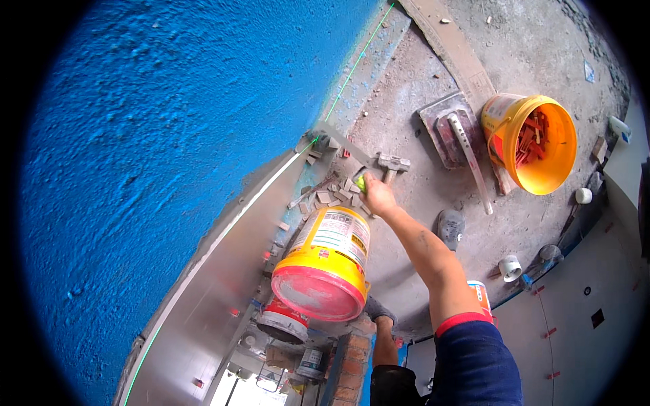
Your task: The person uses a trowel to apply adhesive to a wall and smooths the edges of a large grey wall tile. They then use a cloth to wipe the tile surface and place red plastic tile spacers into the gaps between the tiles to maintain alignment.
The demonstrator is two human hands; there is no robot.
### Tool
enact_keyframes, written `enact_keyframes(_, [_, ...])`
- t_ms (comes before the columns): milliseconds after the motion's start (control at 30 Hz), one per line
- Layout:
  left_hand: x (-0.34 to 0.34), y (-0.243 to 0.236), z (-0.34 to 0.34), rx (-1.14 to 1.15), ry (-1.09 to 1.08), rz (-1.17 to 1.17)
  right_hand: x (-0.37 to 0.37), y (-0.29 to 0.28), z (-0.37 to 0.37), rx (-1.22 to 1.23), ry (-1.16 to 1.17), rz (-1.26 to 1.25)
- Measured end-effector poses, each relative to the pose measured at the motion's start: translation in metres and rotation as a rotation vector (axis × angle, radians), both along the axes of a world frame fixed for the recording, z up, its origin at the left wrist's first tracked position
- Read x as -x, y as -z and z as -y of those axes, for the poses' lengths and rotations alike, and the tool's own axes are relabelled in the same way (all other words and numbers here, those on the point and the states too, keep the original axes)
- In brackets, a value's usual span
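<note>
My right hand (379,195) is closed round the yellow-green handle of a tool with a long, narrow grey blade (349,143). The blade is blurred and reaches up and left toward the foot of the blue wall (183,122), where a green laser line runs. Close by my fingers is a hammer (394,162), its handle passing partly out of sight toward the hand. A heap of small grey tile pieces (325,197) lies just left of the hand. Below it is a yellow bucket with a pink end (321,291). My left hand is out of view.
Right of the hand lie a flat trowel (440,128) and a yellow bucket (572,145) holding red wedges. A long board (450,44) lies beyond. Large grey tile (210,291) lines the wall's base. My shoe (450,229) and a white pipe fitting (510,268) are on the floor.
</note>
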State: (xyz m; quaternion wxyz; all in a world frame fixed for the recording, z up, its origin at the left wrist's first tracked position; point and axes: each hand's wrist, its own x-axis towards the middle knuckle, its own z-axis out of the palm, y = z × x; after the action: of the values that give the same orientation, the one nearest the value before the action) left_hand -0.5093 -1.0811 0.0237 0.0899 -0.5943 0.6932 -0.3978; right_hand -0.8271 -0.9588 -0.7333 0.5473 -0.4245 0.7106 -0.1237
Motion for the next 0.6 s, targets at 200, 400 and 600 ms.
enact_keyframes(200, [0.003, 0.003, 0.004, -0.015, -0.018, 0.005, -0.034, 0.016, -0.005, 0.044, -0.036, 0.052])
enact_keyframes(400, [-0.005, -0.005, -0.005, -0.001, -0.053, -0.006, 0.027, -0.004, 0.024, -0.003, -0.367, -0.007])
enact_keyframes(600, [-0.009, -0.025, -0.007, 0.031, -0.043, -0.022, 0.105, -0.039, 0.044, 0.02, -0.496, -0.112])
